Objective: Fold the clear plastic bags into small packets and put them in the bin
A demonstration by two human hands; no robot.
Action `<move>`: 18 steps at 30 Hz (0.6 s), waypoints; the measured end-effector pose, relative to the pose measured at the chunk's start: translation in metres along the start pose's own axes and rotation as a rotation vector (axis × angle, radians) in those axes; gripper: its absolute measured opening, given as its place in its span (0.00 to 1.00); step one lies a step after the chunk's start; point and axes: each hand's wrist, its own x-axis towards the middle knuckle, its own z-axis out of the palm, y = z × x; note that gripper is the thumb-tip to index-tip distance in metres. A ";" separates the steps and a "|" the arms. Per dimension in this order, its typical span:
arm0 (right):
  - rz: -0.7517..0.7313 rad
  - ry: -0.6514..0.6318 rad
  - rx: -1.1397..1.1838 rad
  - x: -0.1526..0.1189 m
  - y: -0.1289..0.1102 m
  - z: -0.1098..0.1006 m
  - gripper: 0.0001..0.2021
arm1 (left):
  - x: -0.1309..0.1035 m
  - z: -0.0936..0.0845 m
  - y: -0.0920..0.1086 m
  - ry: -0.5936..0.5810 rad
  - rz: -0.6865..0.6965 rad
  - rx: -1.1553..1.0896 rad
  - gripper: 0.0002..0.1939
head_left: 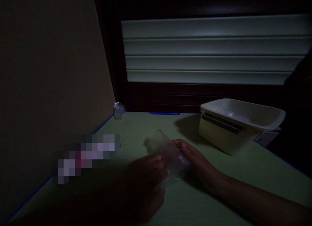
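A crumpled clear plastic bag [176, 162] is held up between my hands, above a green surface with blue edging. My left hand [146, 183] is closed, its curled fingers gripping the bag's near left side; it is dark and slightly blurred. On the bag's right side, my right hand [193, 157] has it between thumb and fingers, though most of those fingers are hidden. Whether anything is inside the bag I cannot tell.
A cream plastic tub [216, 138] with clear plastic inside stands at the right. Another crumpled clear plastic piece [119, 110] sits in the far left corner. A pixelated item [90, 156] lies along the left wall. A slatted panel [207, 47] closes the back.
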 end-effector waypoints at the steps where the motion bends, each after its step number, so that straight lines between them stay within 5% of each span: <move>1: 0.011 -0.012 -0.004 -0.001 0.001 0.001 0.21 | -0.001 0.002 0.003 -0.115 0.112 0.167 0.19; 5: 0.046 -0.066 -0.001 -0.005 -0.001 0.001 0.22 | 0.003 0.000 0.017 -0.243 0.340 0.421 0.27; 9: 0.053 -0.157 -0.011 -0.009 0.000 0.000 0.30 | 0.009 -0.004 0.023 -0.260 0.287 0.397 0.32; 12: 0.073 -0.064 -0.123 -0.007 0.002 0.003 0.27 | 0.007 -0.001 0.018 -0.266 0.247 0.382 0.32; 15: 0.053 0.080 -0.153 -0.002 0.001 0.004 0.19 | 0.005 0.002 0.006 -0.125 0.253 0.320 0.23; 18: 0.032 0.164 -0.081 0.002 -0.002 0.003 0.18 | 0.010 -0.001 -0.007 0.211 0.091 0.204 0.14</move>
